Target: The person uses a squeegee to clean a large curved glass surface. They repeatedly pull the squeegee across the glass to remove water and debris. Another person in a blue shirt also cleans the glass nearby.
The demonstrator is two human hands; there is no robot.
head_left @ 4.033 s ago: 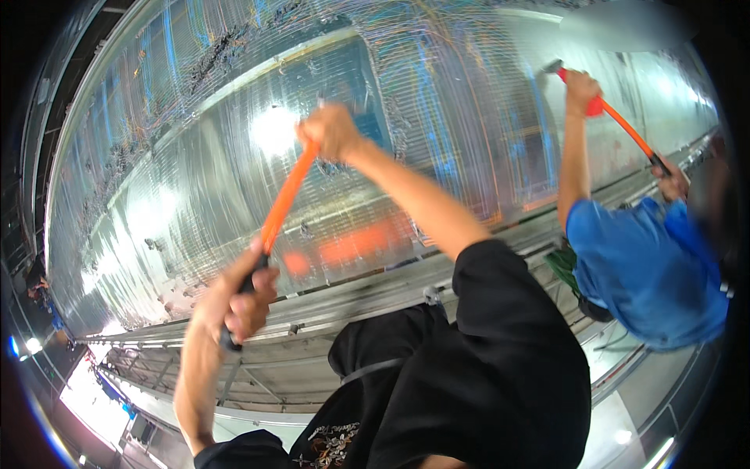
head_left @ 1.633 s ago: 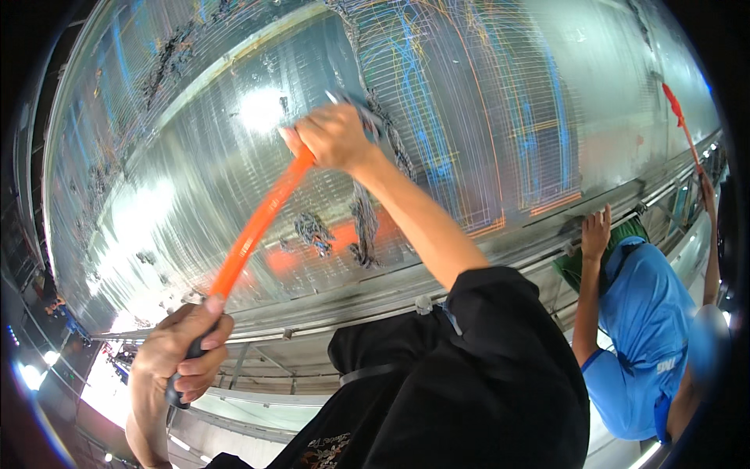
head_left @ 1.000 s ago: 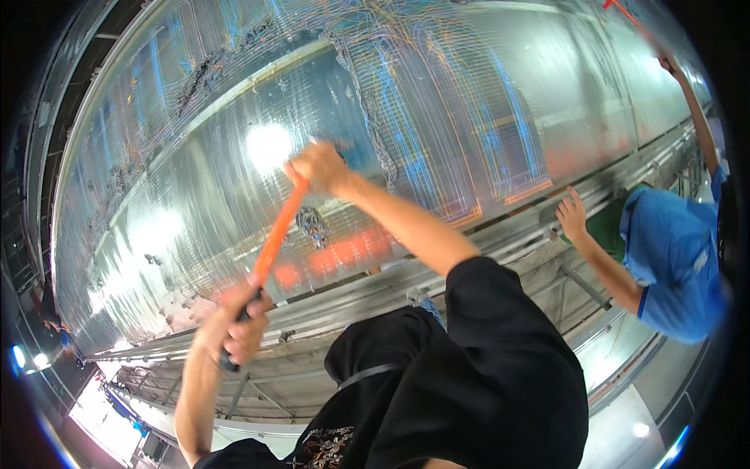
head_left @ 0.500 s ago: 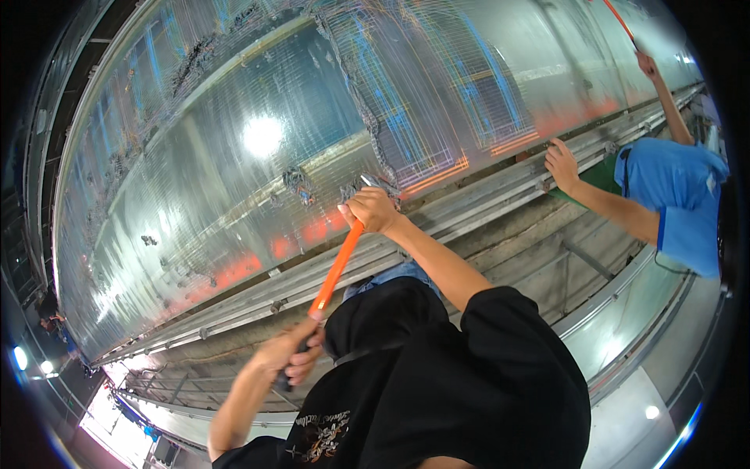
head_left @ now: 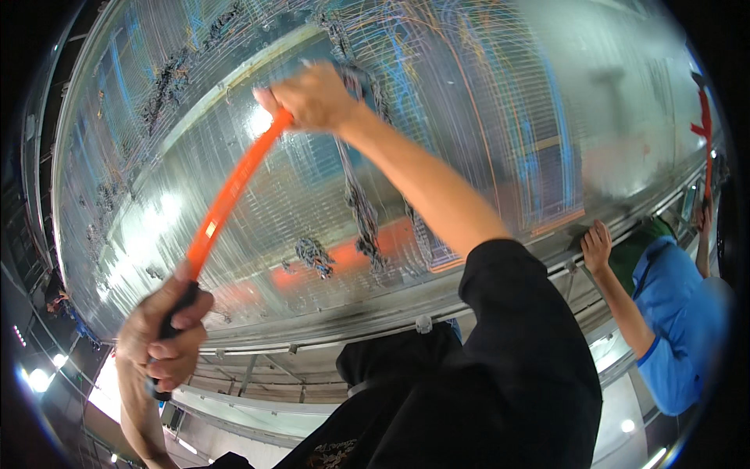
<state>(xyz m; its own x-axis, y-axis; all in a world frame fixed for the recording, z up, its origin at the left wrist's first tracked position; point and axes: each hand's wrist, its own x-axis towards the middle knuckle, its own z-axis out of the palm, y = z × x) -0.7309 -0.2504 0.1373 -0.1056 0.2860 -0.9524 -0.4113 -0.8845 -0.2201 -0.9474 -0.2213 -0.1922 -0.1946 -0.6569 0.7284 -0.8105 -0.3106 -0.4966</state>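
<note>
A long-handled scraper (head_left: 234, 187) with an orange shaft and a black grip slants across the left half of the view. My left hand (head_left: 164, 332) is wrapped round the black grip at its lower end. Near the upper end my right hand (head_left: 312, 98) is closed on the shaft, over a wide shiny panel (head_left: 195, 242). The scraper's head is mostly hidden by that hand. Twisted grey residue strips (head_left: 359, 211) lie on the panel beside my right forearm, and a grey clump (head_left: 314, 256) sits closer to me. Thin blue and orange lines cover part of the surface.
A metal rail (head_left: 312, 332) runs along the panel's near edge, close to my body. On the right a co-worker in a blue shirt (head_left: 676, 289) rests one hand (head_left: 597, 244) by the edge and holds a red-orange tool (head_left: 706, 133). More grey residue (head_left: 166, 86) lies upper left.
Both my hands have moved with the scraper: the right one up and left, farther over the panel, the left one leftward. The residue strips look shifted and broken up. The co-worker's tool is lower.
</note>
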